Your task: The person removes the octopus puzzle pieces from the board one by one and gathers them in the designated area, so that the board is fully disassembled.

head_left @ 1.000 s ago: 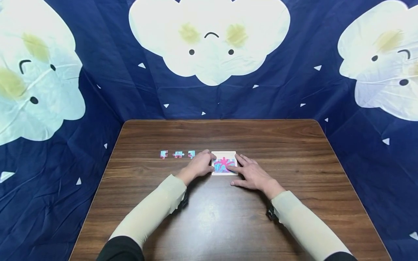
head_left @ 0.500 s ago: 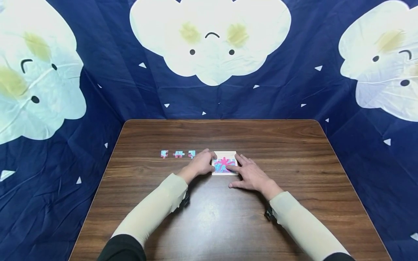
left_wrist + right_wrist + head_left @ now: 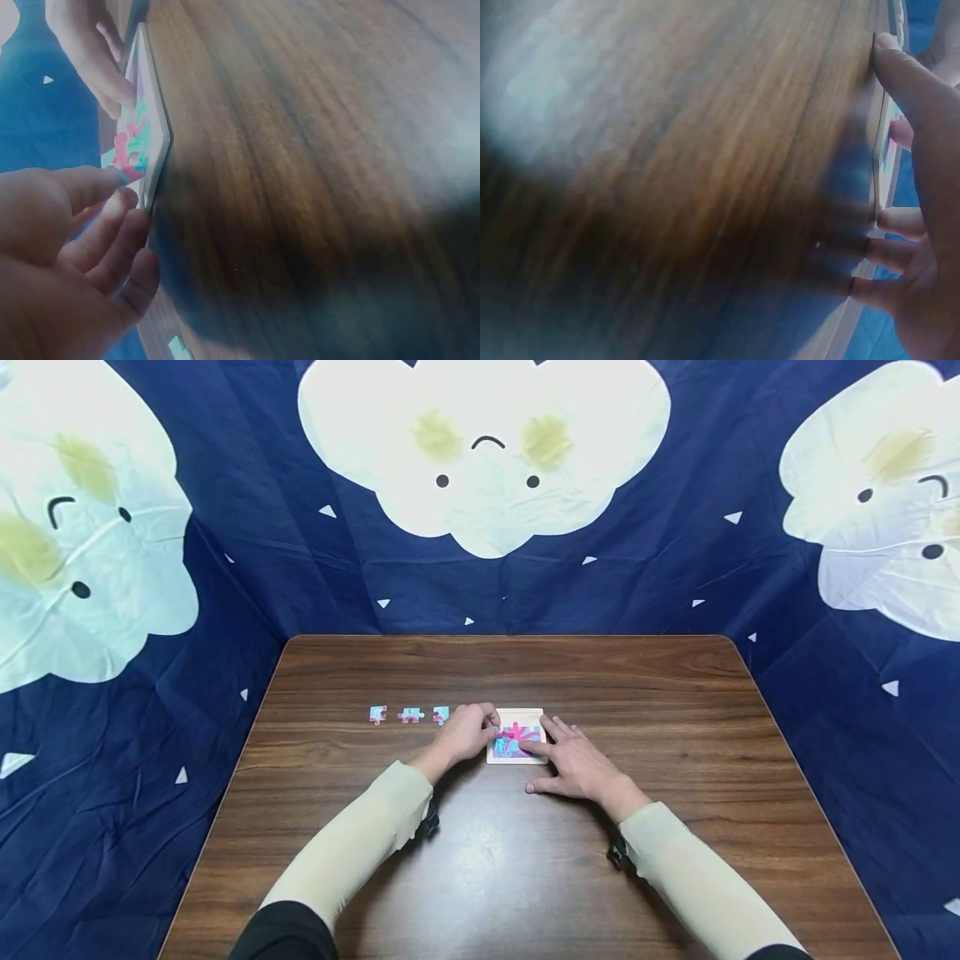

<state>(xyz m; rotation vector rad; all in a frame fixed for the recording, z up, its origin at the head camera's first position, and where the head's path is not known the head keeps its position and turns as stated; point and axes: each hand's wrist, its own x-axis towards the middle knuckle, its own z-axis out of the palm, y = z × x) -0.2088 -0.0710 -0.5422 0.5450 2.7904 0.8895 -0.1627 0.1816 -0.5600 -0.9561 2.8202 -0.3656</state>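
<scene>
A small jigsaw puzzle [image 3: 517, 748] with a pink figure on blue and purple lies in a pale frame [image 3: 519, 712]; its upper strip shows bare. At the frame's left side, my left hand [image 3: 467, 731] pinches a pink and teal puzzle piece [image 3: 122, 156] between thumb and forefinger. That piece looks tilted up at the puzzle's edge; fingers hide part of it. With fingers spread, my right hand [image 3: 581, 762] rests at the right side, its index fingertip touching the picture and other fingers at the frame's edge.
Left of the frame, three loose puzzle pieces, a left one [image 3: 377, 715], a middle one [image 3: 410, 715] and a right one [image 3: 441, 715], lie in a row on the wooden table [image 3: 480, 877]. A blue cloth [image 3: 465, 585] with clouds hangs behind the table.
My left thumb and forefinger have closed together from the frame's left edge and now pinch a piece there. The right hand stays nearly still, its thumb drawn slightly left.
</scene>
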